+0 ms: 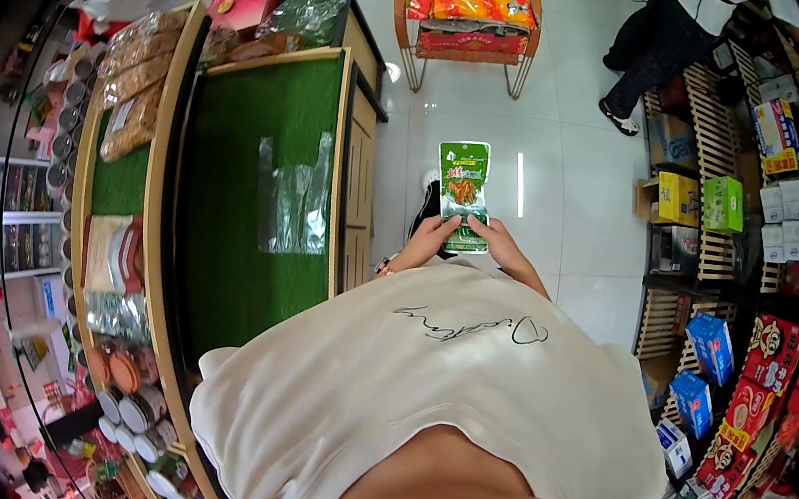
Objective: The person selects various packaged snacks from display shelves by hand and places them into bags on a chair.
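Note:
A green snack packet (464, 173) with a picture of brown food on its front stands out in front of my body, its long side pointing away from me. My left hand (429, 236) grips the packet's near left edge, thumb on top. At the near right edge my right hand (502, 244) holds it the same way. The fingers beneath the packet are hidden. Under it lies the pale tiled floor, and a dark shoe shows just to the left.
To the left is a wooden display stand lined with green mat (238, 180), with a clear plastic bag (294, 197) on it. A chair (475, 44) piled with packets stands ahead. Slatted shelves (715, 119) with boxes run along the right, where another person (659, 42) stands.

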Motion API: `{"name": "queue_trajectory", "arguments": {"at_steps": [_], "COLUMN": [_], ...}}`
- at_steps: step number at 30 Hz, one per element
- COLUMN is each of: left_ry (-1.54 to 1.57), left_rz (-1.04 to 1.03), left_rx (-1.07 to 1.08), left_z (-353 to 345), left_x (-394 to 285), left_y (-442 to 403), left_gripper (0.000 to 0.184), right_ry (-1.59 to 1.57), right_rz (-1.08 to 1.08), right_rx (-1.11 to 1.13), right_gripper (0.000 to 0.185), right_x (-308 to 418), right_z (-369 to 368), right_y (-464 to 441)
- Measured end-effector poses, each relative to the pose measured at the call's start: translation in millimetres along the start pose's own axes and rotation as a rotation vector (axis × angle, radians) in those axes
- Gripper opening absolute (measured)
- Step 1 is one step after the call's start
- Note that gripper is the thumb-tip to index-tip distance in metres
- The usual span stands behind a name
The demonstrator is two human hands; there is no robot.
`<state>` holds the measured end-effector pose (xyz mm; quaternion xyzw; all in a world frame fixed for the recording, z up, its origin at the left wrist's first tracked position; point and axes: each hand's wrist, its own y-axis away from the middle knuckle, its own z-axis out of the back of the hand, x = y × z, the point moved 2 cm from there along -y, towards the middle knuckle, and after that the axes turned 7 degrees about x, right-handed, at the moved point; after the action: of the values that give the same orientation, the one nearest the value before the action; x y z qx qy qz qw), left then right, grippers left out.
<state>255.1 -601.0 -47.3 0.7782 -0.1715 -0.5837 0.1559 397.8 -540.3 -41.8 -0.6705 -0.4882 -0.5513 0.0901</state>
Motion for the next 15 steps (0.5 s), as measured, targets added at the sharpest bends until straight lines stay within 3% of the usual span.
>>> {"name": "queue_trajectory", "arguments": {"at_steps": [5,10,15], "left_ry": [0.083,-0.15,-0.288], "left_rz": [-0.063,-0.245,-0.264], "left_rx": [0.083,0.069,0.023], "left_z": [37,86,135], "left_x": [-56,-145,-199], "left_y": [-94,-186,-238], "left_gripper": [0.031,0.029,0.029], "right_ry": [0.043,0.109,0.275], "right_rz": [-0.006,0.122,0.096], "right_rx": [-0.104,-0.117,-0.155], "right_gripper": [0.042,0.047,0.046], "right_x": [69,152,205], "right_z": [31,56,72], "right_y": [-74,-165,-243]}}
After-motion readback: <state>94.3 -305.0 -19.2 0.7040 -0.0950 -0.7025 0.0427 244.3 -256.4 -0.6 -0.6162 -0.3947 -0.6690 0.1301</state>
